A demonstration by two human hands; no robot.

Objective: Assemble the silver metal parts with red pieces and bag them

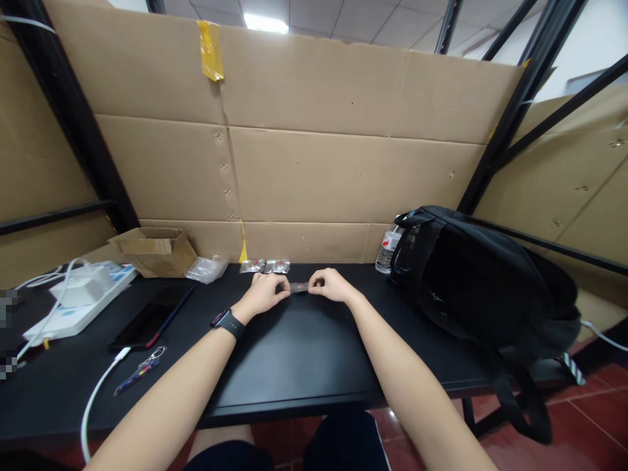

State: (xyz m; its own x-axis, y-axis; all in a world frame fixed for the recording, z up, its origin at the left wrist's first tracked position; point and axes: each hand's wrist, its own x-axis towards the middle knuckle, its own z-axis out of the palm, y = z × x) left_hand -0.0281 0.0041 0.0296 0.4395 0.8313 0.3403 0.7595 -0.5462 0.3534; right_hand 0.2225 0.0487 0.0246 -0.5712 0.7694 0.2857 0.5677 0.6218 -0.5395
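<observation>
My left hand (263, 293), with a dark watch (228, 322) on its wrist, pinches one end of a small, shiny, see-through packet (298, 287). The other end sits between the fingertips of my right hand (332, 286). Held level, the packet is just above or on the black table; which of the two I cannot tell, and its contents are too small to make out. Beyond my left hand two silvery foil packets, a left one (252, 265) and a right one (277, 265), lie side by side near the cardboard wall.
On the left are an open cardboard box (156, 252), a clear plastic bag (208, 269), a white power strip (81, 307), a tablet (151, 317) and a keychain (140, 371). A black backpack (490, 281) and a water bottle (387, 250) occupy the right. Cardboard (314, 170) closes off the back.
</observation>
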